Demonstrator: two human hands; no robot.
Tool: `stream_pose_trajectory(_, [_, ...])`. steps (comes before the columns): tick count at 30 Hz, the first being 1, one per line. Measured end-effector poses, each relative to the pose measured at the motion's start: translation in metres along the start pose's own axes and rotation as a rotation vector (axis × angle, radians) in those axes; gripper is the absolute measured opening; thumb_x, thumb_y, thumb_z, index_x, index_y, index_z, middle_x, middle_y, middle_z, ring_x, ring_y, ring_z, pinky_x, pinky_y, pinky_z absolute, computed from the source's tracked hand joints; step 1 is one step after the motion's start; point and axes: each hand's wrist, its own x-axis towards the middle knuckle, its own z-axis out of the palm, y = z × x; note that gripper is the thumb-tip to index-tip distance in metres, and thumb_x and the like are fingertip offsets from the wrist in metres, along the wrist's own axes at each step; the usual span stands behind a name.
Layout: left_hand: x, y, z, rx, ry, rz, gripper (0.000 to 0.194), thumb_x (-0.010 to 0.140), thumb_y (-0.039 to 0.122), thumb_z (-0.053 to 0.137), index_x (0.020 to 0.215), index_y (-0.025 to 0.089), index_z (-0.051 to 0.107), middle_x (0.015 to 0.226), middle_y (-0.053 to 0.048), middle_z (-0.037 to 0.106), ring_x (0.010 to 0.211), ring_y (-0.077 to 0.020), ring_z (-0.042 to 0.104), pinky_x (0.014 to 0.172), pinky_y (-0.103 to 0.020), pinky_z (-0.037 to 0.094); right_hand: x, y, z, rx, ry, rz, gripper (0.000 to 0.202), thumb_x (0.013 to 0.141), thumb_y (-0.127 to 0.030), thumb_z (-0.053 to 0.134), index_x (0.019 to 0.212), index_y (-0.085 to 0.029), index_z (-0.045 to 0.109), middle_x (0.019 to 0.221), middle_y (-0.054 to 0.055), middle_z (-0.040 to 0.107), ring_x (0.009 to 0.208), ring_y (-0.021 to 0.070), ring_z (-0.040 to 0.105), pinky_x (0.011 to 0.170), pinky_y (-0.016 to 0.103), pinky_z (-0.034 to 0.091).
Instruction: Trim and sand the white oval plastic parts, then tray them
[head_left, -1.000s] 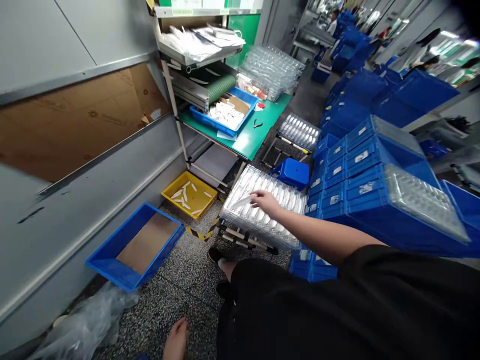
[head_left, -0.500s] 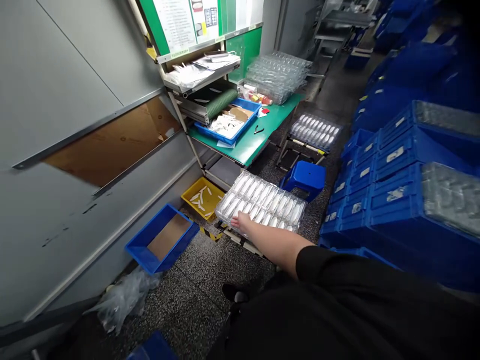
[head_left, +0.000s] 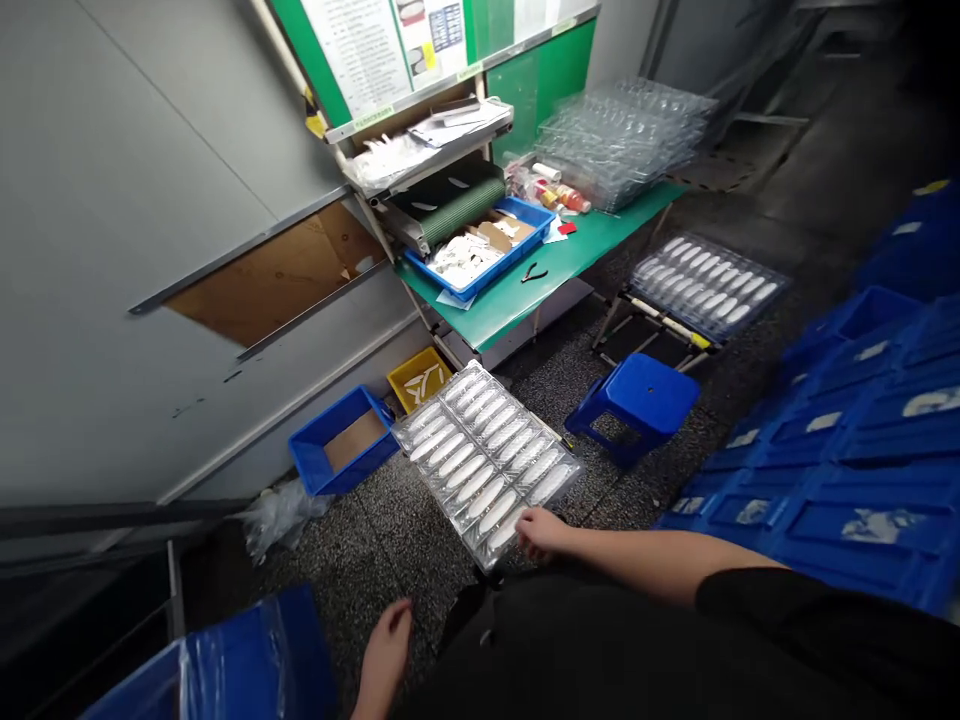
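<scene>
A clear plastic tray point(head_left: 491, 447) with rows of long white oval pieces rests on a low stand in front of me. At its near right corner is my right hand point(head_left: 541, 530), fingers curled by the last white piece; whether they pinch anything is hidden. Low in the view, my left hand point(head_left: 388, 640) hangs over the speckled floor, apart from the tray, its fingers curled with nothing visible in them.
A blue stool point(head_left: 664, 392) stands right of the tray, before a second filled tray point(head_left: 709, 280). Blue crates point(head_left: 825, 480) line the right side. A green bench point(head_left: 510, 300) holds pliers point(head_left: 534, 273) and stacked clear trays point(head_left: 630, 130). Left are a blue bin point(head_left: 311, 455) and yellow bin point(head_left: 420, 378).
My right hand has moved from the tray's near left edge to its near right corner. My left hand has come into view at the bottom. The camera view has shifted and turned.
</scene>
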Motion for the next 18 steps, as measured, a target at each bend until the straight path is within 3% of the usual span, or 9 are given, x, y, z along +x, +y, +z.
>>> stream_pose_trajectory(2, [0.024,0.036,0.008,-0.079,0.032,0.070,0.033,0.102,0.030,0.067,0.132,0.017,0.066,0.137,-0.011,0.068,0.120,-0.0261,0.068,0.104,-0.049,0.058,-0.008,0.024,-0.041,-0.048,0.061,0.024,0.035,0.105,-0.040,0.066,0.128,-0.014,0.065,0.120,0.009,0.067,0.100,0.0197,0.069,0.087,0.038,0.062])
stream_pose_trajectory(5, [0.087,0.094,0.013,-0.130,0.128,0.154,0.049,0.102,0.037,0.066,0.148,0.021,0.057,0.158,-0.014,0.052,0.139,-0.0328,0.056,0.114,-0.058,0.048,-0.017,0.044,-0.097,-0.082,0.194,0.034,0.034,0.105,-0.040,0.065,0.127,-0.014,0.065,0.117,0.008,0.068,0.096,0.0181,0.069,0.082,0.035,0.062])
stream_pose_trajectory(9, [0.150,0.158,0.020,-0.150,0.201,0.185,0.057,0.100,0.039,0.069,0.151,0.021,0.053,0.163,-0.015,0.045,0.145,-0.0368,0.049,0.117,-0.063,0.043,-0.040,0.060,-0.163,-0.076,0.367,0.020,0.035,0.106,-0.041,0.065,0.128,-0.014,0.064,0.117,0.008,0.067,0.095,0.0178,0.069,0.082,0.035,0.062])
stream_pose_trajectory(11, [0.161,0.177,0.027,-0.152,0.213,0.170,0.058,0.099,0.039,0.070,0.151,0.020,0.054,0.163,-0.016,0.045,0.145,-0.0375,0.048,0.118,-0.064,0.041,-0.053,0.068,-0.195,-0.076,0.421,0.024,0.035,0.106,-0.041,0.064,0.129,-0.015,0.064,0.118,0.009,0.067,0.095,0.0179,0.069,0.082,0.035,0.062])
stream_pose_trajectory(14, [0.164,0.189,0.040,-0.142,0.239,0.131,0.057,0.099,0.038,0.071,0.150,0.021,0.055,0.162,-0.015,0.046,0.145,-0.0373,0.048,0.117,-0.064,0.042,-0.057,0.079,-0.244,-0.105,0.448,0.064,0.032,0.107,-0.041,0.063,0.126,-0.016,0.065,0.116,0.008,0.068,0.092,0.0163,0.068,0.079,0.032,0.062])
stream_pose_trajectory(18, [0.157,0.203,0.055,-0.125,0.306,0.071,0.059,0.099,0.038,0.070,0.153,0.022,0.053,0.167,-0.014,0.040,0.151,-0.0382,0.041,0.123,-0.066,0.034,-0.026,0.074,-0.317,-0.199,0.406,0.136,0.031,0.107,-0.040,0.063,0.126,-0.016,0.065,0.116,0.008,0.068,0.091,0.0161,0.068,0.079,0.032,0.062])
